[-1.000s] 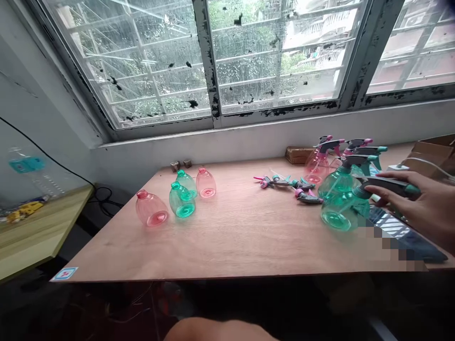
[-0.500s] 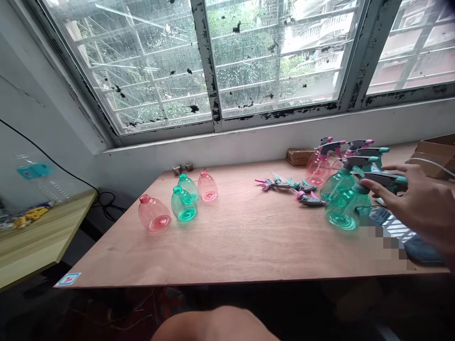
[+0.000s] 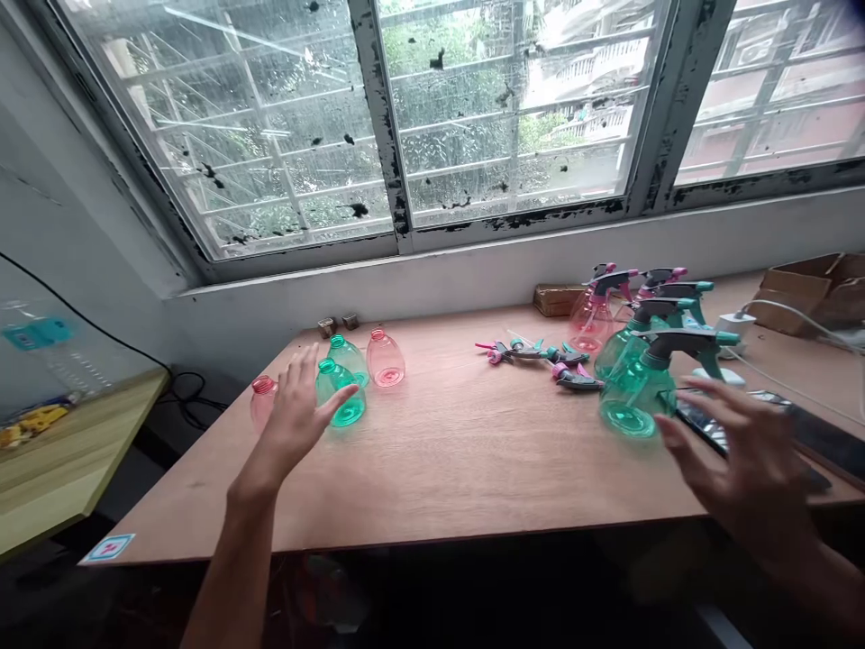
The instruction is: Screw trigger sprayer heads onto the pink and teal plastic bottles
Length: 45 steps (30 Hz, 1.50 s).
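My left hand (image 3: 297, 416) reaches out over the table with fingers spread, open, just in front of a pink bottle (image 3: 260, 397) and next to a green bottle (image 3: 340, 396). Another green bottle (image 3: 348, 354) and a pink bottle (image 3: 385, 358) stand behind them, all without caps. My right hand (image 3: 743, 464) hovers open with spread fingers, holding nothing, just right of a green spray bottle (image 3: 639, 388) fitted with a grey trigger head. More finished spray bottles (image 3: 608, 302), pink and green, stand behind it. Loose trigger heads (image 3: 547, 354) lie on the table's middle right.
The wooden table (image 3: 446, 460) runs under a dirty window (image 3: 378, 117). A cardboard box (image 3: 811, 288) and white cable sit at far right, a dark flat object (image 3: 763, 419) under my right hand. A small brown box (image 3: 558, 299) sits by the wall. A lower yellow table (image 3: 68, 451) stands left.
My right hand let go of the green spray bottle's trigger head and drew back, open. My left arm came up from below and reached to the uncapped bottles.
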{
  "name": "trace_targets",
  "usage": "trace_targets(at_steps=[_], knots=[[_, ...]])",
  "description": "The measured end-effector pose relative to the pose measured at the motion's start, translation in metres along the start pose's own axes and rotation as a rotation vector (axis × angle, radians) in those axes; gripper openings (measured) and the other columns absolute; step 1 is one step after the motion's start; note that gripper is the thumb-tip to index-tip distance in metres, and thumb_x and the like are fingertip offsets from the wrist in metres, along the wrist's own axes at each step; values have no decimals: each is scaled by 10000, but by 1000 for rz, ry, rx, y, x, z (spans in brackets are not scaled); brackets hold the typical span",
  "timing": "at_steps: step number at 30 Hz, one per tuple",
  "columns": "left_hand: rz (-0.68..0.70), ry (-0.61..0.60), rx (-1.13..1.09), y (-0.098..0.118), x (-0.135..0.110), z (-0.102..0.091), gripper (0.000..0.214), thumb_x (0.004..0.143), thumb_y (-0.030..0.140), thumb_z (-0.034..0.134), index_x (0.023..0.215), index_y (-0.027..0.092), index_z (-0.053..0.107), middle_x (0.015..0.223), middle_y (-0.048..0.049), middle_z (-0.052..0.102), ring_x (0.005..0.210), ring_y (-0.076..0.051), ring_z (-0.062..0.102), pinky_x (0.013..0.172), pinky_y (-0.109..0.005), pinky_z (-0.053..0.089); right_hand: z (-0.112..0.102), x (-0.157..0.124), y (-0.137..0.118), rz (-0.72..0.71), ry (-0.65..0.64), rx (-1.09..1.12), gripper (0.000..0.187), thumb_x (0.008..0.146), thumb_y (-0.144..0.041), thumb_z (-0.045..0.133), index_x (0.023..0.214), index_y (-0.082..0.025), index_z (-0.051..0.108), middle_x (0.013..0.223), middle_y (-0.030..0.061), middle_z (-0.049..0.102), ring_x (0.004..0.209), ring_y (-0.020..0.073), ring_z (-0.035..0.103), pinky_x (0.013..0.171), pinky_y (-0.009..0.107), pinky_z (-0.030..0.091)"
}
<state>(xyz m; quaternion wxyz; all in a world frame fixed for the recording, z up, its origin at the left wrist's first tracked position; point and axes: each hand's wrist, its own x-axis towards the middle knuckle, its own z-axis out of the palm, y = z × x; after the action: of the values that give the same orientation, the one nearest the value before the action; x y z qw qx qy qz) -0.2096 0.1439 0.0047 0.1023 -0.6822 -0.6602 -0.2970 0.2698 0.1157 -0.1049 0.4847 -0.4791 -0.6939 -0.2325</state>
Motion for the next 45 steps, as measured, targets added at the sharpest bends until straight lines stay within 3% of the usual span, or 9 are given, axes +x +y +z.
trace_targets(at_steps=[3,7,15,19,22,28,33,40,45], knots=[[-11,-19,17,-26,9,12,662,887,550,572,1430,214,399,1509,-167,429,1418,-406,338,1132,-578,286,20,-9,-16,-34,-252,120,449,970,-356,554,1394,-247,448,1372,145,559,1249,340,562,1053,502,461],[-27,-95,-43,-21,1,25,586,905,537,547,1390,238,411,1350,-142,561,1222,-374,564,973,-510,474,46,-19,-10,94,-462,172,526,969,-494,483,1410,-213,417,1476,180,440,1341,392,460,1071,598,419],[57,-140,-247,38,-52,47,654,889,452,635,1398,264,270,1404,-135,491,1300,-316,518,1049,-481,457,61,-5,11,202,-639,380,490,947,-518,514,1344,-232,488,1418,153,514,1327,345,494,1042,504,498],[91,-231,-480,76,-85,67,884,881,412,665,1515,284,62,1520,-161,378,1425,-308,380,1144,-501,364,83,11,-1,161,-728,228,578,954,-522,484,1415,-175,448,1587,186,304,1478,365,250,1171,540,310],[75,-332,-595,97,-98,82,922,835,434,721,1515,263,122,1533,-177,371,1428,-335,375,1163,-529,332,97,12,-8,191,-786,65,616,959,-533,466,1424,-128,461,1608,235,236,1492,406,168,1151,596,292],[114,-459,-547,106,-105,95,1031,754,428,805,1528,241,150,1581,-179,320,1468,-348,297,1193,-533,281,84,2,-16,88,-793,19,518,973,-538,442,1380,-227,528,1503,154,469,1396,383,396,1111,577,367],[124,-450,-549,103,-105,96,1002,786,432,774,1532,240,135,1563,-175,347,1454,-340,329,1182,-520,304,79,14,-20,-15,-778,21,502,985,-510,435,1365,-193,517,1510,172,446,1392,351,410,1133,533,359],[162,-442,-533,101,-105,97,990,808,455,746,1533,271,98,1557,-166,359,1443,-349,350,1160,-537,325,139,70,-19,-85,-757,-153,464,969,-311,567,1405,-180,479,1485,199,464,1359,352,445,1069,506,424],[119,-423,-592,100,-108,98,1009,795,439,759,1527,274,84,1597,-181,280,1464,-371,302,1164,-582,287,180,99,-22,-40,-711,-218,317,964,-307,629,1249,-172,590,1272,95,618,1054,255,650,886,463,556]])
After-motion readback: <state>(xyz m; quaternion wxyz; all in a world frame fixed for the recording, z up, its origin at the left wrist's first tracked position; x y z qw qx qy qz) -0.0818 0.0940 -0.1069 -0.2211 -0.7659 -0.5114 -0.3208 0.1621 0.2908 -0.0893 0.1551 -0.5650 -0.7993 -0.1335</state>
